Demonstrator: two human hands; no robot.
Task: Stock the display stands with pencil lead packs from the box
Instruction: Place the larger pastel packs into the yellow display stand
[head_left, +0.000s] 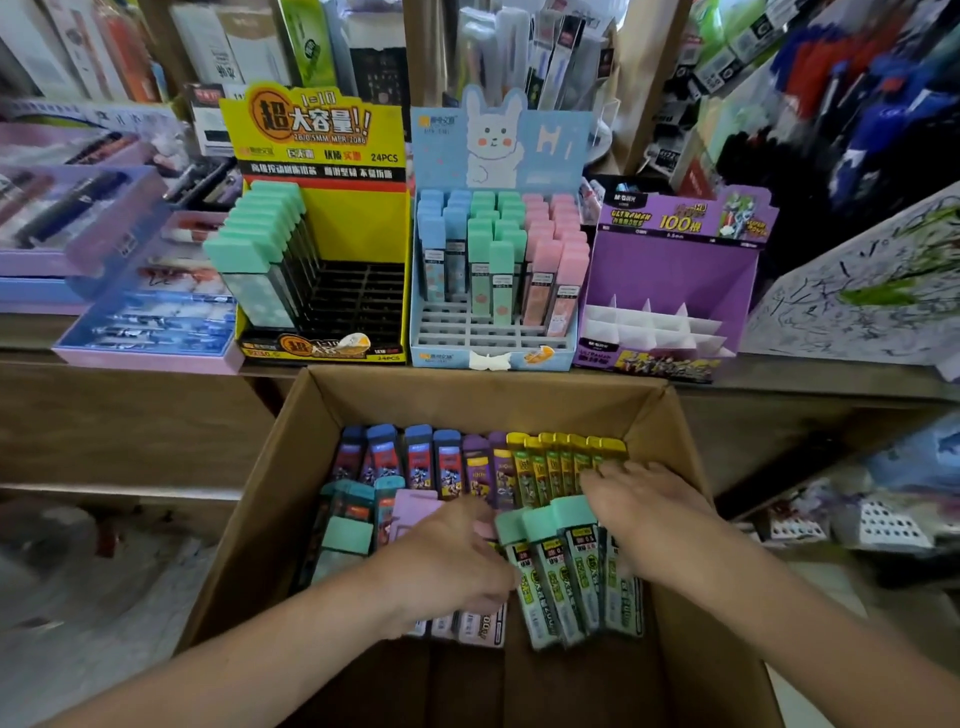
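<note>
Reaching into cardboard box (249, 525) below three display stands: left hand (447, 558) and right hand (647, 519) flanking teal-capped lead packs (563, 564), touching them; cannot tell whether either hand grips or only rests.

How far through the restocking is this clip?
Early. The yellow stand holds one row of green-capped packs, the blue stand is partly filled, the purple stand holds none. Both hands, left and right, are gathering green-capped packs in the box, which has plenty left.
</note>
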